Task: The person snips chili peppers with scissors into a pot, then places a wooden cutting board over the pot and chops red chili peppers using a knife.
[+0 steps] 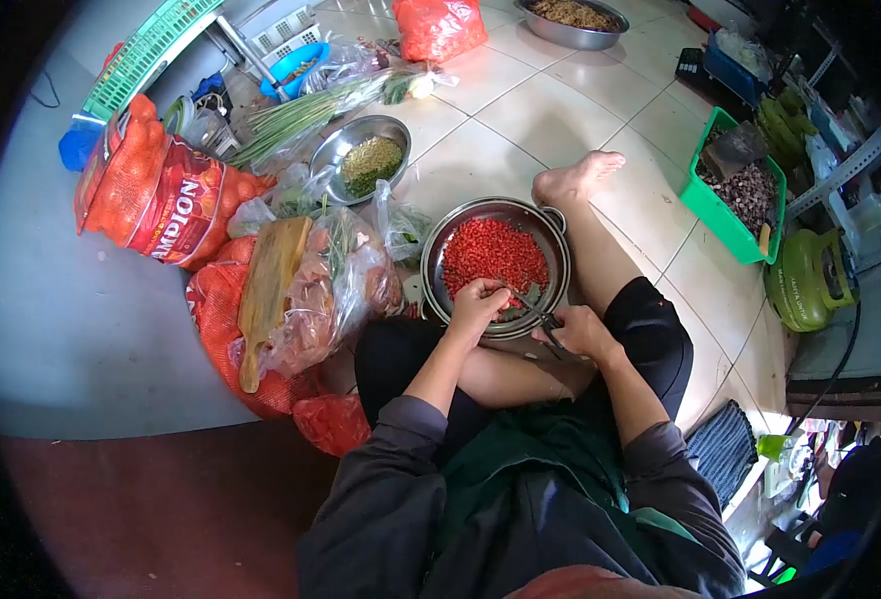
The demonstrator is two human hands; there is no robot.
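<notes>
A metal pot [432, 262] sits on the floor in front of my crossed legs, holding many small cut pieces of red chili [495, 252]. Over its near edge, my left hand [475, 307] pinches what looks like a red chili, mostly covered by the fingers. My right hand [584, 333] is closed around the handles of dark scissors [538, 311]. Their blades point up and left over the pot, close to my left fingertips.
To the left lie a wooden cutting board [273, 285], plastic bags, a red mesh sack [176, 195] and a metal bowl [396, 128] of chopped greens. A green basin [705, 195] and a gas cylinder [805, 290] stand at right. My bare foot [575, 178] rests beyond the pot.
</notes>
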